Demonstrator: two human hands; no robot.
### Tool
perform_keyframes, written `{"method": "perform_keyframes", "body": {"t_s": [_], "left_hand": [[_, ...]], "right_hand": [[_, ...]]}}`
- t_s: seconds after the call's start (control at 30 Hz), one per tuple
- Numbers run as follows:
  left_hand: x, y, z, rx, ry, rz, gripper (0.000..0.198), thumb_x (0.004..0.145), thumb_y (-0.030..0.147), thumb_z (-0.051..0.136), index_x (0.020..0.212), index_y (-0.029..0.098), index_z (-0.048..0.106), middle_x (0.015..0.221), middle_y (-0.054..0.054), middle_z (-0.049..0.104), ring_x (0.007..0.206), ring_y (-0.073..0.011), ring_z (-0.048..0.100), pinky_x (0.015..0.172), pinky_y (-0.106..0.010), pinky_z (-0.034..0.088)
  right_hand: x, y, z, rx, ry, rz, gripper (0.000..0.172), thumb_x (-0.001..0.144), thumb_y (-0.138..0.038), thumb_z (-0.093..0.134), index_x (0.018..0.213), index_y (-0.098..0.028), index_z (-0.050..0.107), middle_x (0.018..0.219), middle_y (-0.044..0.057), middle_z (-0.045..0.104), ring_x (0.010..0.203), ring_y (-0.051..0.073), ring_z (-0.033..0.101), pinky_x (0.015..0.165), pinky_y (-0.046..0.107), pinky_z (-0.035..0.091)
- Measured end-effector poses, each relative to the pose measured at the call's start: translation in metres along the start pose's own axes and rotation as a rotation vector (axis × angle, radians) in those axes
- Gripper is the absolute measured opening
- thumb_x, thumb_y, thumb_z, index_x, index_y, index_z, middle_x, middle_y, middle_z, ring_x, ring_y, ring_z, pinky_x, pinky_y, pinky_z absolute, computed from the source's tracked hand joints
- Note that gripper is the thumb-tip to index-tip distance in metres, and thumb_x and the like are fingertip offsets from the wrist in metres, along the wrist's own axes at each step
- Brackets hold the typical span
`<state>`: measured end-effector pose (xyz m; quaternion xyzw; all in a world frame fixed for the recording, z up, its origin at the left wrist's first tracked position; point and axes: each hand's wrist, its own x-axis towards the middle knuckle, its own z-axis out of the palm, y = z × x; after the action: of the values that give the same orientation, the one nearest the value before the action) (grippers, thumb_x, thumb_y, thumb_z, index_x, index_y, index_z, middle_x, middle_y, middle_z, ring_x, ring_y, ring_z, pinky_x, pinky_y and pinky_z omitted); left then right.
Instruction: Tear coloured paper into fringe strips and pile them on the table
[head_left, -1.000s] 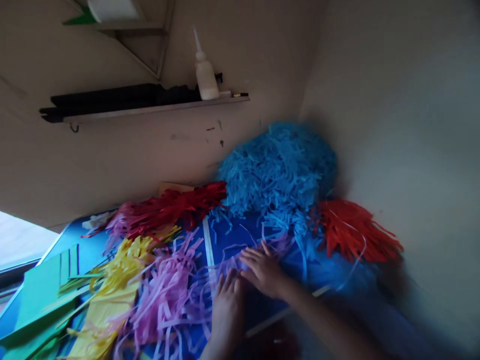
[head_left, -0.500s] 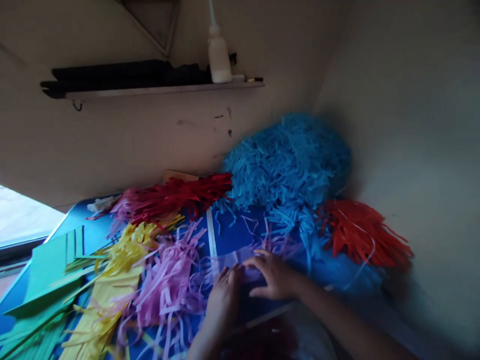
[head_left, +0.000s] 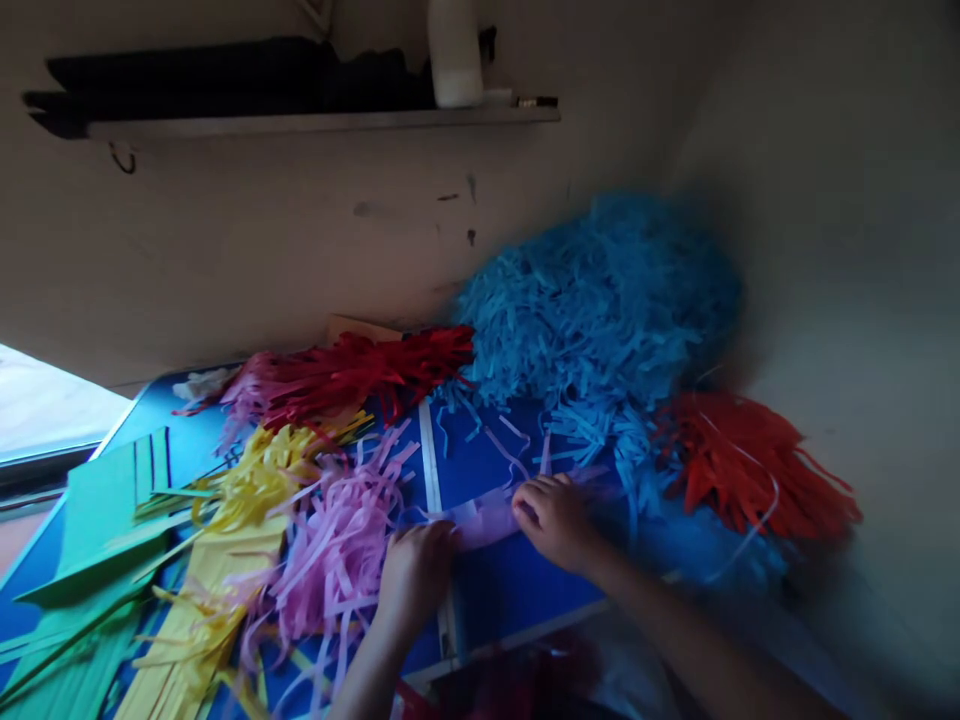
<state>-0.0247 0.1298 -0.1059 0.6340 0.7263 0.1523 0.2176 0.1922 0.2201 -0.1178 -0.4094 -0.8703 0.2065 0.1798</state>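
A strip of lilac fringed paper lies stretched between my two hands on the blue table. My left hand has its fingers closed on the strip's left end. At the right end, my right hand pinches the same strip with curled fingers. Just left of my left hand is a heap of lilac fringed paper. Beyond my right hand, loose lilac fringes touch the blue fringed paper.
Yellow fringed paper and green sheets lie at the left. Dark red fringes run along the wall. A large blue fringed heap and a red bundle stand right. A shelf holds a white bottle.
My hands have moved apart, the left one leftward and nearer the heap. My right hand's fingers have closed on the strip, which now shows flat between them. The view has tilted down slightly.
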Motion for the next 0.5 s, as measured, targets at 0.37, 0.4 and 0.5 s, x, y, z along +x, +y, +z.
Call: {"method": "perform_keyframes", "body": {"t_s": [0.37,0.4,0.5], "left_hand": [[0.001,0.008,0.004,0.177,0.059,-0.123,0.021,0.093,0.027,0.048,0.092,0.022,0.069,0.081,-0.004,0.076,0.081,-0.0223,0.07,0.084,-0.038,0.036],[0.002,0.008,0.005,0.176,0.056,-0.133,0.021,0.094,0.027,0.047,0.093,0.022,0.068,0.083,-0.004,0.076,0.082,-0.022,0.07,0.084,-0.037,0.036],[0.005,0.009,0.007,0.182,0.056,-0.154,0.023,0.095,0.028,0.044,0.094,0.021,0.066,0.082,-0.004,0.076,0.079,-0.0222,0.069,0.083,-0.038,0.035]], "right_hand": [[0.012,-0.006,0.019,-0.113,-0.023,0.117,0.015,0.09,-0.028,0.065,0.077,-0.022,0.067,0.074,-0.002,0.072,0.075,0.018,0.066,0.078,0.032,0.03],[0.012,-0.006,0.02,-0.126,-0.014,0.115,0.016,0.091,-0.028,0.064,0.077,-0.022,0.067,0.073,-0.002,0.072,0.074,0.018,0.065,0.077,0.032,0.03],[0.011,-0.006,0.023,-0.168,0.026,0.089,0.017,0.093,-0.027,0.061,0.077,-0.022,0.066,0.07,0.0,0.071,0.071,0.018,0.065,0.075,0.033,0.03]]}}
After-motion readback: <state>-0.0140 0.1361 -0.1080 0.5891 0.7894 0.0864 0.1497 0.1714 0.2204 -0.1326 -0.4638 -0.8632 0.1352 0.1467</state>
